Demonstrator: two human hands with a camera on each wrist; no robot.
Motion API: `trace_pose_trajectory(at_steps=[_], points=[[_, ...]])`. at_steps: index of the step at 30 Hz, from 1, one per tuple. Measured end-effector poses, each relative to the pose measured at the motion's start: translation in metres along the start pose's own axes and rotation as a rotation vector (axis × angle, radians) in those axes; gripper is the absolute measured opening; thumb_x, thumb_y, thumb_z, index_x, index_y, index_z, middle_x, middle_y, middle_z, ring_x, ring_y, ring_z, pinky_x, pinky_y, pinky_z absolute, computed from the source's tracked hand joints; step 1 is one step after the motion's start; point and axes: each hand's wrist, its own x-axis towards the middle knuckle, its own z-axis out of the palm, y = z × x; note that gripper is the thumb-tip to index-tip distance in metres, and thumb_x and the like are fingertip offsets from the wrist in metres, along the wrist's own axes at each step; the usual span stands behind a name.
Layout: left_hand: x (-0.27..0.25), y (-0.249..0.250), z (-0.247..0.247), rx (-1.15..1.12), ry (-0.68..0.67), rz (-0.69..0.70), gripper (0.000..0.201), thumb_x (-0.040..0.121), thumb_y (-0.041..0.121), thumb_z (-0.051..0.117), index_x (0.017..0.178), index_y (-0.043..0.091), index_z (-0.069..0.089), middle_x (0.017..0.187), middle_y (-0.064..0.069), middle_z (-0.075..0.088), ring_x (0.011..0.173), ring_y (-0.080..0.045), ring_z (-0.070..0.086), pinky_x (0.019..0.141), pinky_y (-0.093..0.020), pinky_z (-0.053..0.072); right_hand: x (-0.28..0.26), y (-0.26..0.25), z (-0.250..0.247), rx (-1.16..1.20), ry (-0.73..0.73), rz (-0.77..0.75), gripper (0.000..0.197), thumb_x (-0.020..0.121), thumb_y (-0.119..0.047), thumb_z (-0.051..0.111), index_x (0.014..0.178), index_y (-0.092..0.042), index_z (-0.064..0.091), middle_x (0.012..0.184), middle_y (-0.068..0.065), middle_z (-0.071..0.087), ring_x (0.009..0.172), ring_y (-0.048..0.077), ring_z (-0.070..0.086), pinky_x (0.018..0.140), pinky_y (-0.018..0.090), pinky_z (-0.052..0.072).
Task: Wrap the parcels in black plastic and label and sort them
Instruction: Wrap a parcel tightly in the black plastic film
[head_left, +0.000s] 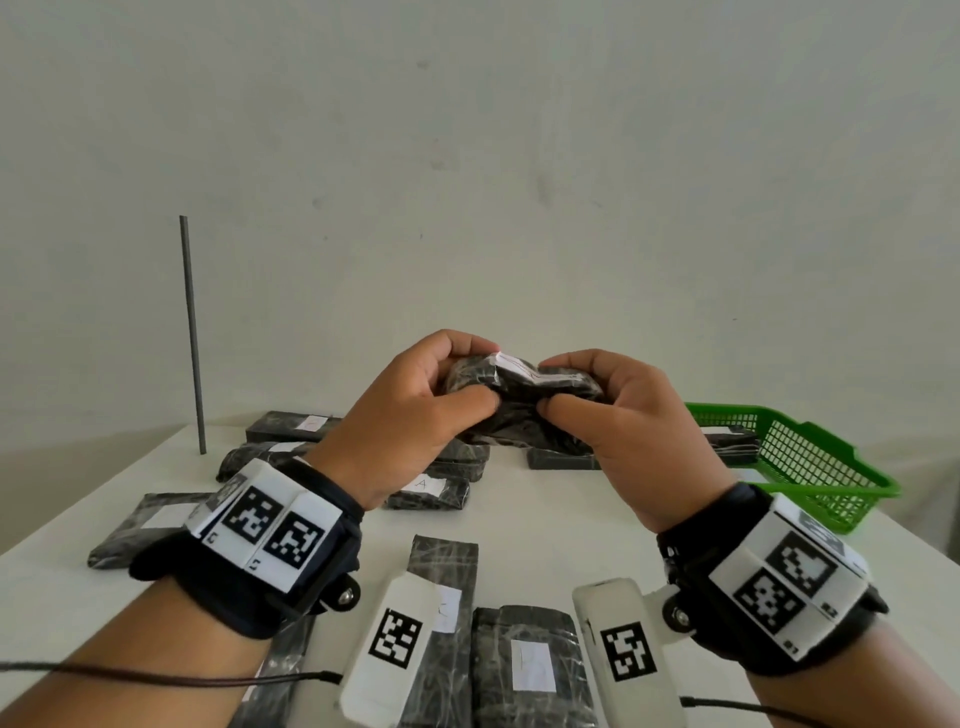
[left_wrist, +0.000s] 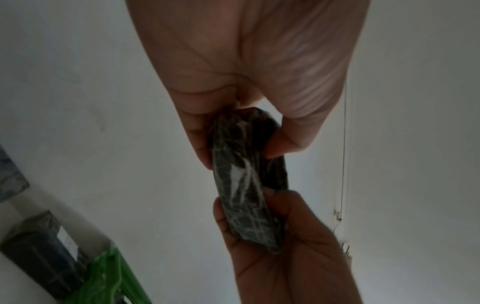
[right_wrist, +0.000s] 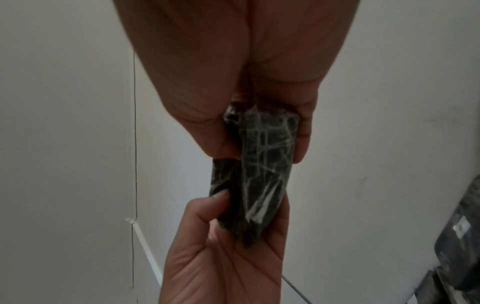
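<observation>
Both hands hold one black-wrapped parcel (head_left: 519, 395) up above the table. My left hand (head_left: 415, 405) grips its left end, thumb underneath and fingers curled over the top. My right hand (head_left: 618, 410) grips the right end the same way. A white label (head_left: 519, 368) shows on the parcel's top face, partly folded. In the left wrist view the parcel (left_wrist: 244, 181) runs from my left hand (left_wrist: 233, 133) to the right one (left_wrist: 283, 242). In the right wrist view the parcel (right_wrist: 259, 170) is pinched between thumb and fingers of my right hand (right_wrist: 259, 131).
Several wrapped, labelled parcels lie on the white table (head_left: 540, 519), some near the front edge (head_left: 524, 665) and some at the back left (head_left: 291, 426). A green mesh basket (head_left: 800, 462) at the right holds a parcel. A thin grey rod (head_left: 192, 338) stands at the back left.
</observation>
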Motion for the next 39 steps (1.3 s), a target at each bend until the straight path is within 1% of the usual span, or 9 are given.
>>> trace_pose_trajectory(at_steps=[6,10,13,20,24,29,32,35,39], points=[[0.005,-0.007,-0.001,-0.052,0.038,-0.073,0.038,0.08,0.018,0.066,0.118,0.024,0.069,0.108,-0.001,0.078,0.102,-0.017,0.074,0.089,-0.034,0.061,-0.001,0.003,-0.001,-0.225,0.049,-0.102,0.026,0.088,-0.005,0.079,0.107,-0.021,0.071,0.093,-0.001,0.078,0.079,0.017,0.072,0.075,0.034,0.063],[0.007,-0.004,0.002,-0.155,0.023,-0.206,0.015,0.099,0.013,0.063,0.11,0.006,0.071,0.101,-0.01,0.075,0.093,-0.018,0.075,0.079,-0.03,0.062,-0.001,0.006,-0.002,-0.213,0.103,-0.007,0.015,0.088,-0.018,0.084,0.094,-0.009,0.074,0.085,0.021,0.076,0.073,0.03,0.071,0.072,0.048,0.061],[0.005,0.002,0.002,-0.296,-0.005,-0.252,0.02,0.1,0.023,0.061,0.1,0.008,0.075,0.09,-0.009,0.074,0.081,-0.02,0.073,0.075,-0.033,0.064,-0.003,0.006,-0.007,-0.085,0.031,0.145,0.035,0.093,-0.024,0.078,0.093,0.01,0.069,0.09,0.037,0.069,0.085,0.05,0.073,0.066,0.046,0.066],[0.011,-0.001,0.007,-0.268,0.006,-0.264,0.021,0.096,0.025,0.068,0.096,0.005,0.073,0.087,-0.01,0.075,0.076,-0.018,0.074,0.067,-0.027,0.062,0.0,0.006,-0.015,0.069,-0.055,0.275,0.052,0.095,-0.032,0.072,0.1,0.019,0.066,0.082,0.022,0.06,0.058,0.023,0.056,0.047,0.033,0.058],[0.018,-0.008,0.014,-0.217,0.061,-0.244,0.013,0.099,0.016,0.067,0.098,0.005,0.074,0.093,-0.014,0.078,0.081,-0.018,0.077,0.074,-0.027,0.063,-0.003,0.011,-0.013,-0.273,0.112,0.085,0.03,0.091,-0.027,0.079,0.092,-0.003,0.063,0.077,0.011,0.07,0.061,0.026,0.063,0.06,0.042,0.06],[0.024,-0.007,0.02,-0.342,-0.056,-0.378,0.032,0.096,0.035,0.064,0.105,0.006,0.076,0.096,-0.011,0.077,0.088,-0.026,0.075,0.09,-0.043,0.063,-0.017,0.017,-0.011,-0.657,0.202,-0.109,0.03,0.087,-0.029,0.08,0.105,-0.026,0.057,0.096,-0.01,0.07,0.081,0.01,0.064,0.067,0.028,0.054],[0.03,-0.011,0.025,-0.265,-0.016,-0.346,0.026,0.095,0.022,0.07,0.104,-0.002,0.075,0.098,-0.014,0.079,0.088,-0.023,0.076,0.086,-0.04,0.063,-0.017,0.021,-0.012,-0.554,0.129,-0.061,0.042,0.084,-0.043,0.083,0.112,-0.03,0.054,0.1,-0.01,0.07,0.082,0.005,0.068,0.065,0.018,0.054],[0.035,-0.014,0.027,-0.251,0.052,-0.357,0.013,0.093,0.009,0.071,0.094,-0.004,0.072,0.084,-0.011,0.076,0.075,-0.017,0.076,0.069,-0.032,0.063,-0.01,0.022,-0.016,-0.268,0.087,0.08,0.052,0.083,-0.06,0.079,0.116,-0.024,0.061,0.097,0.007,0.075,0.086,0.022,0.075,0.072,0.037,0.064],[0.038,-0.019,0.031,-0.235,0.072,-0.366,0.017,0.091,0.003,0.073,0.1,-0.01,0.069,0.086,-0.017,0.076,0.073,-0.023,0.077,0.062,-0.034,0.063,-0.001,0.026,-0.023,-0.161,0.059,0.166,0.026,0.097,-0.025,0.074,0.117,-0.014,0.063,0.099,0.02,0.077,0.085,0.036,0.077,0.079,0.055,0.064]])
